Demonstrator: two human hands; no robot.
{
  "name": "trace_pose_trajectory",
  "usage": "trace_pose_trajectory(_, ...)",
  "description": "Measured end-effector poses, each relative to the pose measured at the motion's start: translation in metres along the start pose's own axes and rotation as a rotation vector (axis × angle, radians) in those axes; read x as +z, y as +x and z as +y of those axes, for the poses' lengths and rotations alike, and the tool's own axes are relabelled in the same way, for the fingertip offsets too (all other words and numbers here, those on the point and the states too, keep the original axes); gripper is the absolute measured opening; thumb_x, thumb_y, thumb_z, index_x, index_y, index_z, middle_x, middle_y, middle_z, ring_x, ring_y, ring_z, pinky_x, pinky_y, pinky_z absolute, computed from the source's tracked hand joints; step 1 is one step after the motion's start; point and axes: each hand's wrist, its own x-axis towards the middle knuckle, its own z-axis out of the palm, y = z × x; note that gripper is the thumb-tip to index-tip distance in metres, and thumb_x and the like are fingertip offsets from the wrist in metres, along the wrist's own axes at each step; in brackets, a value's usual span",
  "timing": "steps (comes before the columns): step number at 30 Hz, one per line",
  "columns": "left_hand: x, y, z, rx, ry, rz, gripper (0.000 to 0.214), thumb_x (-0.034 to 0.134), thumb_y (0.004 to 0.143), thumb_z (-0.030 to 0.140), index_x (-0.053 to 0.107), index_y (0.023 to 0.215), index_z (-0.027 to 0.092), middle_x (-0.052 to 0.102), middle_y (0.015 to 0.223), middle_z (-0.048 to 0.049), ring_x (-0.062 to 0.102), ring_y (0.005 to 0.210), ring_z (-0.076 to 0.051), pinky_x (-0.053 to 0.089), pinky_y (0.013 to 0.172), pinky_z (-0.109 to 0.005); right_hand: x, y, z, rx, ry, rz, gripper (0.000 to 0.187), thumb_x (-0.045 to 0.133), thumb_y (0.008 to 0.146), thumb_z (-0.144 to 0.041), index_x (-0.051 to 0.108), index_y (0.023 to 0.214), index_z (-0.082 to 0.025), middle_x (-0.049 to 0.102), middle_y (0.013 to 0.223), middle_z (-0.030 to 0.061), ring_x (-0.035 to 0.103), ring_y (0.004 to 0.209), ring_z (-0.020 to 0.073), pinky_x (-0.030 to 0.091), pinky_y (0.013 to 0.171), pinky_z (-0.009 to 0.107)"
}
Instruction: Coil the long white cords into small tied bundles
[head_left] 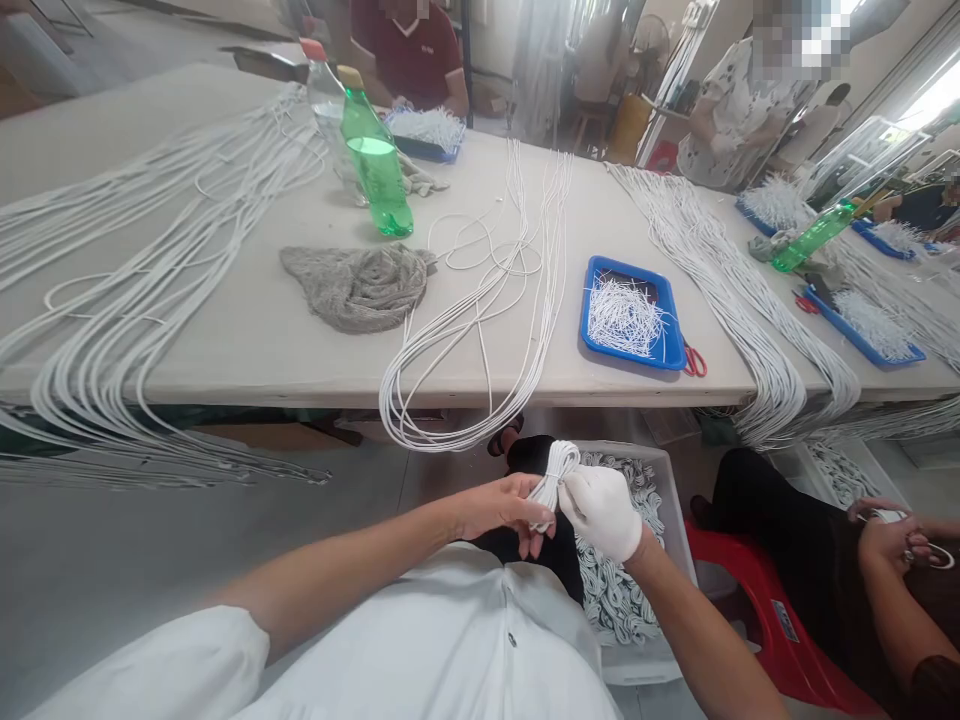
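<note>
A looped bundle of white cord [553, 484] stands up between my two hands, just above my lap. My left hand [510, 510] is bare and grips the lower part of the bundle with its fingers. My right hand [601, 512] wears a white glove and closes around the bundle from the other side. Directly below my hands, a grey plastic crate [670, 500] holds a heap of coiled white cord [615, 590]. Part of the heap is hidden by my right forearm and my body.
A long table [247, 365] ahead carries long white cords, a grey cloth [356, 288], a green bottle [377, 165], and a blue tray [670, 350] of cut white pieces beside red scissors [695, 362]. A seated co-worker's hands [892, 535] hold scissors on a red stool at right.
</note>
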Motion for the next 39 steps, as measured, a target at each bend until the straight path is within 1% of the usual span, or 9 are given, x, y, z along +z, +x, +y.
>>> trace_pose_trajectory(4,0.005,0.014,0.004,0.262,-0.062,0.337,0.047,0.077,0.067,0.034,0.058,0.106,0.018,0.063,0.103,-0.0073,0.06,0.093,-0.018,0.047,0.082,-0.031,0.006,-0.001,-0.033,0.29,0.417,-0.059,0.03,0.038,0.093,-0.022,0.052,0.068,-0.019,0.052,0.059,-0.0018,0.047,0.053,0.0117,0.033,0.051,0.023)
trace_pose_trajectory(9,0.004,0.005,0.034,0.281,0.024,0.052,0.027,0.066,0.079,0.038,0.068,0.093,0.015,0.057,0.125,-0.0146,0.05,0.12,-0.027,0.036,0.101,-0.039,0.018,-0.009,-0.036,0.114,0.286,-0.038,0.026,0.039,0.09,-0.019,0.055,0.069,-0.018,0.057,0.063,0.0011,0.052,0.058,0.0136,0.035,0.058,0.025)
trace_pose_trajectory(12,0.001,-0.002,0.026,0.189,0.112,0.153,0.056,0.081,0.063,0.03,0.061,0.114,0.021,0.05,0.135,-0.0115,0.045,0.125,-0.027,0.036,0.1,-0.038,0.022,-0.016,-0.009,-0.015,0.011,0.012,0.026,0.042,0.09,-0.024,0.055,0.069,-0.018,0.056,0.062,0.0031,0.05,0.057,0.0152,0.033,0.056,0.027)
trace_pose_trajectory(17,0.007,0.0,-0.002,-0.094,-0.197,-0.101,0.033,0.067,0.074,0.04,0.059,0.091,0.012,0.066,0.087,-0.0114,0.065,0.079,-0.023,0.049,0.069,-0.035,0.024,-0.018,0.013,-0.1,-0.148,0.025,0.029,0.039,0.092,-0.021,0.052,0.066,-0.018,0.052,0.059,0.0029,0.048,0.057,0.0157,0.032,0.057,0.027)
trace_pose_trajectory(19,0.013,0.002,-0.006,-0.011,-0.174,-0.06,0.029,0.065,0.075,0.037,0.056,0.09,0.014,0.064,0.083,-0.0086,0.063,0.071,-0.02,0.047,0.06,-0.03,0.024,-0.016,0.007,0.006,-0.041,0.019,0.026,0.041,0.09,-0.022,0.051,0.066,-0.019,0.051,0.061,0.0028,0.047,0.058,0.0154,0.033,0.056,0.027)
trace_pose_trajectory(24,0.019,0.005,-0.012,0.268,0.377,0.422,0.017,0.061,0.077,0.03,0.05,0.078,0.017,0.053,0.069,0.003,0.046,0.062,-0.01,0.038,0.057,-0.022,0.02,-0.01,-0.018,0.553,0.674,-0.114,0.027,0.037,0.088,-0.027,0.041,0.062,-0.022,0.034,0.05,-0.0055,0.031,0.041,0.0104,0.028,0.042,0.023)
trace_pose_trajectory(29,0.018,0.009,-0.019,0.073,0.136,0.352,0.016,0.058,0.074,0.027,0.048,0.082,0.018,0.049,0.06,0.0052,0.041,0.048,-0.007,0.03,0.043,-0.019,0.009,-0.014,-0.023,0.713,0.833,0.029,0.027,0.037,0.093,-0.035,0.048,0.073,-0.02,0.044,0.057,-0.0045,0.039,0.045,0.0104,0.036,0.044,0.023)
trace_pose_trajectory(34,0.02,0.006,-0.013,-0.061,-0.116,0.246,0.022,0.063,0.068,0.029,0.049,0.08,0.018,0.052,0.058,0.0035,0.041,0.04,-0.006,0.018,0.034,-0.016,0.023,-0.027,-0.012,0.498,0.41,0.065,0.015,0.049,0.091,-0.027,0.061,0.094,-0.019,0.064,0.087,0.0047,0.059,0.08,0.0172,0.045,0.073,0.028)
trace_pose_trajectory(39,0.023,0.001,-0.009,-0.082,-0.167,0.175,0.018,0.062,0.067,0.026,0.05,0.076,0.017,0.054,0.059,0.0025,0.04,0.038,-0.006,0.017,0.032,-0.017,0.03,-0.031,-0.007,0.186,0.137,-0.027,0.023,0.036,0.096,-0.021,0.059,0.094,-0.016,0.06,0.083,0.0073,0.056,0.077,0.0187,0.043,0.072,0.03)
